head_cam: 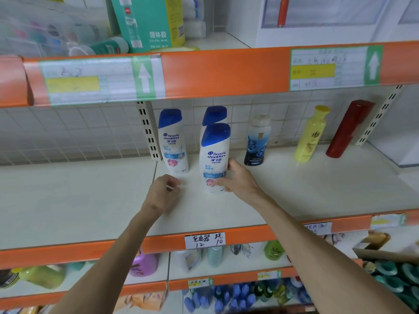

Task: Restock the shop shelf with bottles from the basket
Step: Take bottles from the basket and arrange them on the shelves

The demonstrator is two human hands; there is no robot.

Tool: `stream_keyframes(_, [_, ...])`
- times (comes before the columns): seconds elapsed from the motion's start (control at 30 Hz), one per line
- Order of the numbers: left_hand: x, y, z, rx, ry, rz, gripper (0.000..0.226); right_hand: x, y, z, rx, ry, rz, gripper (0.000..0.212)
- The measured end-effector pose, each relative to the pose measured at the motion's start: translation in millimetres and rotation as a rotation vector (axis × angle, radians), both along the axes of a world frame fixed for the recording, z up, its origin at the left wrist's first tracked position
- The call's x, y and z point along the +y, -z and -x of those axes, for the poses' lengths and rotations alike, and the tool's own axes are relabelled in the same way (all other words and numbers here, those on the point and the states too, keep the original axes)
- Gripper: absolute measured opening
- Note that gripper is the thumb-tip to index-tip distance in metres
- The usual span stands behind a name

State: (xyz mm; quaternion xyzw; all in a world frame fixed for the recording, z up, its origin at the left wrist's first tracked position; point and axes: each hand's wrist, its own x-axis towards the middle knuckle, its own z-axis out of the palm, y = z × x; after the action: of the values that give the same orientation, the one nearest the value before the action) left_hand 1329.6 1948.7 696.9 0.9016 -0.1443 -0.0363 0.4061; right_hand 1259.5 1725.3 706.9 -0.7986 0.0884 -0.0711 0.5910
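White shelf point(294, 191), front shampoo bottle point(214, 152) upright in the grip of the right hand point(238, 180), left hand point(162, 196) loosely curled, empty.

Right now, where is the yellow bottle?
In the head view, the yellow bottle stands at the right rear of the white shelf, between the dark blue bottle and the red bottle.

Behind the Head & Shoulders bottle point(215, 155) gripped by the right hand point(237, 177), a second matching bottle point(214, 115) showed only its blue cap. That hand covered the lower right of the gripped bottle's label. Whether the left hand point(162, 193), its fingers curled away from the camera, pinched anything could not be told. Above the left hand, a clear bin point(45, 30) held blurred contents, and the top edge cut off a green box point(147, 21). Below both forearms, the lower-shelf bottles point(226, 293) were a blur.
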Motion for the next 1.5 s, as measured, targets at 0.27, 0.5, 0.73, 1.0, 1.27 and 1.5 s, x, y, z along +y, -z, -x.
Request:
stream_keyframes(0.27, [20, 3, -5, -0.015, -0.013, -0.116, 0.016, -4, 2, -11, 0.008, 0.011, -0.018, 0.055])
stream_keyframes(0.5, [24, 3, -2, -0.009, -0.019, -0.13, 0.018, -4, 3, -6, -0.002, -0.003, -0.038, 0.056])
stream_keyframes(0.73, [17, -4, 5, 0.015, -0.015, -0.114, 0.016, -2, 3, -3, -0.011, 0.014, -0.025, 0.057])
stream_keyframes(1.0, [15, -6, 20, -0.001, -0.001, -0.106, 0.015, 3, 1, 1, -0.005, 0.033, 0.012, 0.059])
stream_keyframes(1.27, [7, -16, 54, -0.057, -0.041, -0.004, 0.014, -1, 4, 77, -0.11, 0.395, 0.203, 0.043])
stream_keyframes(1.5, [-46, -26, 183, -0.432, -0.046, 0.284, 0.015, -42, 38, 232, -0.196, 0.491, 0.459, 0.022])
